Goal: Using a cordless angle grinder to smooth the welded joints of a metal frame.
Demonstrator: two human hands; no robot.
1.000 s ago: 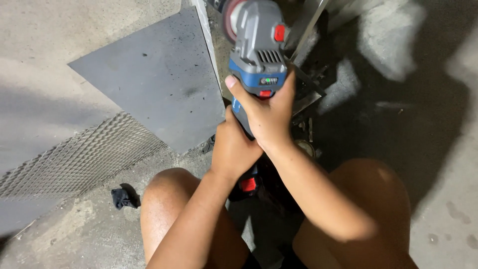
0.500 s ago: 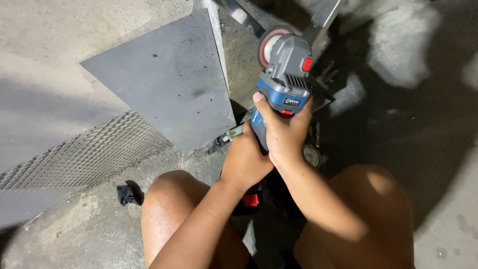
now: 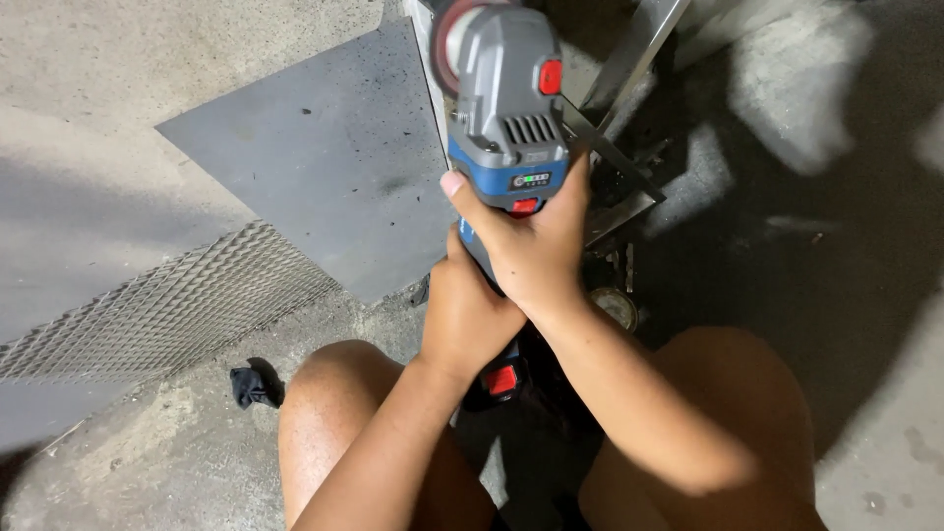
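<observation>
Gripping one angle grinder [image 3: 506,118], right hand [image 3: 531,251] and left hand [image 3: 470,315] fingers wrapped tight, one steel sheet [image 3: 324,157].

A metalworking spot, by the look of it — a rough workshop floor rather than any home room. The ground is bare, stained concrete [image 3: 118,59], with a flat grey steel sheet [image 3: 324,167] lying straight on it and a strip of expanded metal mesh [image 3: 167,310] beside that. Angle-iron lengths [image 3: 629,69] lean and cross near the top. The person crouches low over it all, gripping a cordless angle grinder [image 3: 506,128] — grit and dark dust are scattered around.
</observation>
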